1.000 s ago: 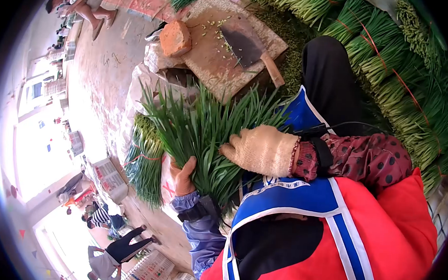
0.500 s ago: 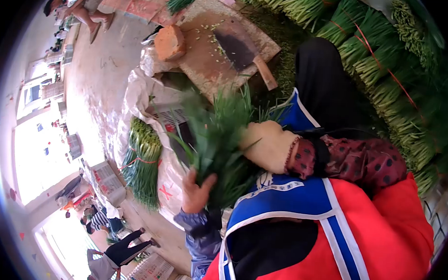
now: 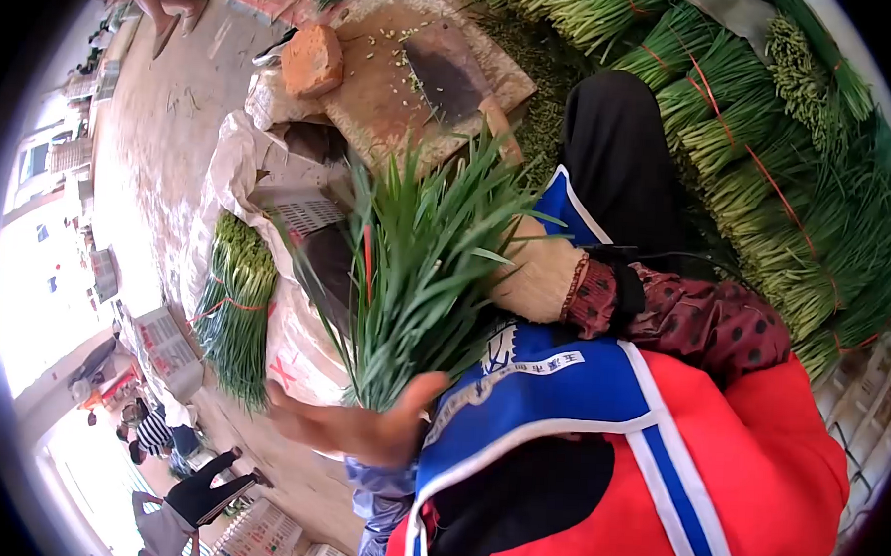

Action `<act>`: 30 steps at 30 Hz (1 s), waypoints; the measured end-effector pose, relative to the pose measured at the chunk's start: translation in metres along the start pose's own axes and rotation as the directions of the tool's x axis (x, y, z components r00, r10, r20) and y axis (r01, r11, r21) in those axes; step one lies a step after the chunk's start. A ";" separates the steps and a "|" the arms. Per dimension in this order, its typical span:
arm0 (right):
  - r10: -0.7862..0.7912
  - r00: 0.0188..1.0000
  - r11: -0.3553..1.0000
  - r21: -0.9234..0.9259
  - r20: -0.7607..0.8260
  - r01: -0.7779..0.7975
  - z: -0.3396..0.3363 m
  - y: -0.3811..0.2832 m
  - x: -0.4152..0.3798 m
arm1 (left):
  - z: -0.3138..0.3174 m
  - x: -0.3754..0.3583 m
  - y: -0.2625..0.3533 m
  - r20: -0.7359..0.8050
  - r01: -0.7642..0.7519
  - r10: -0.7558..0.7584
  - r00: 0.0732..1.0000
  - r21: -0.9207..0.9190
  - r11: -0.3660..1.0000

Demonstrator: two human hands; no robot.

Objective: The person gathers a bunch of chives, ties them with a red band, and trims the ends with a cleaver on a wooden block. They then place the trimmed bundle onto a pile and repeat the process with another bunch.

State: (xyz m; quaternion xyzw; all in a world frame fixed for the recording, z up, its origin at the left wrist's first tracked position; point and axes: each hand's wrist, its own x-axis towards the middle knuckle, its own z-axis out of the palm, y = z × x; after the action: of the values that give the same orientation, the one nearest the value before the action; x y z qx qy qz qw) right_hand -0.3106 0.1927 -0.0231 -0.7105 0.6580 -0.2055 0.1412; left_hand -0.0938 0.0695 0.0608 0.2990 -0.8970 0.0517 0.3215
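Note:
A loose bunch of garlic chives fans out in front of the blue apron, its long green leaves pointing up and left. My right hand, in a pale work glove, is closed at the bunch's right side; leaves hide its fingertips. My left hand is bare and slightly blurred, palm open, with thumb and fingers spread just below the leaves. A thin red strip shows among the leaves. To the left, a tied bundle of chives lies on white plastic sheeting.
A cleaver and a brick lie on a chopping board with cut bits. Many tied chive bundles are piled at right. A crate stands behind the bunch. A person stands at lower left.
My left hand has come off the leaves, moved left and down, and opened wide. The chives, blurred before, are now sharper and more spread. The whole view has shifted slightly.

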 end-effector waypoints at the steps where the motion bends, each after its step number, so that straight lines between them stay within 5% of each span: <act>1: 0.245 0.967 0.931 0.263 0.071 -0.255 0.017 -0.005 -0.002 | 0.005 0.008 -0.012 0.124 0.089 -0.070 0.990 -0.151 0.985; 2: 0.237 0.968 0.932 0.262 0.075 -0.249 0.005 -0.008 0.003 | 0.011 0.020 -0.033 0.251 0.194 -0.123 0.960 -0.282 0.940; 4: 0.262 0.882 0.933 0.132 0.391 -0.336 -0.029 -0.013 0.023 | 0.038 0.003 -0.067 0.733 0.631 -0.159 0.662 -0.429 0.647; 6: 0.297 0.918 0.925 0.160 0.262 -0.345 -0.022 -0.019 0.018 | 0.049 0.013 -0.040 0.807 0.648 0.104 0.582 -0.536 0.541; 8: 0.346 0.925 0.909 0.191 0.155 -0.372 0.000 -0.015 0.007 | 0.046 0.025 -0.015 0.882 0.506 0.179 0.436 -0.405 0.761; 10: -0.048 0.977 0.999 -0.015 -0.208 0.046 0.028 0.014 0.004 | 0.057 0.012 0.003 0.856 0.191 0.137 0.499 -0.262 0.946; 12: -0.069 0.947 0.995 0.043 -0.313 0.087 0.017 0.029 0.014 | 0.061 0.010 0.012 0.860 0.184 0.058 0.507 -0.173 0.968; 16: 0.390 0.824 0.913 0.059 -0.410 -0.403 -0.018 0.069 0.028 | 0.043 0.019 0.005 0.879 0.083 -0.001 0.476 -0.044 0.996; 18: 0.580 0.687 0.789 0.092 -0.439 -0.607 -0.035 0.073 0.032 | 0.032 0.019 -0.008 0.835 0.166 -0.045 0.549 -0.056 0.985; 20: 0.564 0.621 0.815 0.242 -0.545 -0.527 -0.061 0.067 0.025 | 0.034 0.008 -0.025 0.804 0.157 -0.066 0.591 -0.035 0.987; 21: 0.582 0.663 0.790 0.520 -0.472 -0.323 -0.074 0.055 0.020 | 0.035 0.003 -0.033 0.801 0.146 -0.078 0.593 -0.011 0.989; 22: 0.584 0.665 0.786 0.529 -0.466 -0.320 -0.077 0.047 0.017 | 0.036 -0.002 -0.039 0.799 0.135 -0.089 0.595 0.010 0.991; 24: 0.274 0.909 0.784 0.620 -0.313 -0.023 -0.076 0.031 0.011 | 0.036 -0.004 -0.042 0.790 0.130 -0.068 0.609 -0.015 0.991; 26: 0.133 0.987 0.853 0.516 -0.085 -0.071 -0.065 0.012 0.015 | 0.034 -0.003 -0.039 0.794 0.168 -0.053 0.606 -0.062 0.984; 28: 0.193 0.930 0.930 0.245 0.315 -0.275 -0.062 -0.005 0.033 | 0.033 -0.005 -0.037 0.797 0.159 -0.054 0.602 -0.054 0.986; 30: 0.249 0.914 0.922 0.212 0.320 -0.325 -0.043 -0.013 0.043 | 0.031 -0.007 -0.036 0.798 0.150 -0.060 0.600 -0.038 0.988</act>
State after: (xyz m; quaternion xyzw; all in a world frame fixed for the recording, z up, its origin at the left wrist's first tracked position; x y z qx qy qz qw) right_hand -0.3177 0.1540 0.0251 -0.6028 0.6955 -0.1616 0.3561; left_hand -0.0863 0.0347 0.0287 0.3264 -0.9285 -0.1508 -0.0922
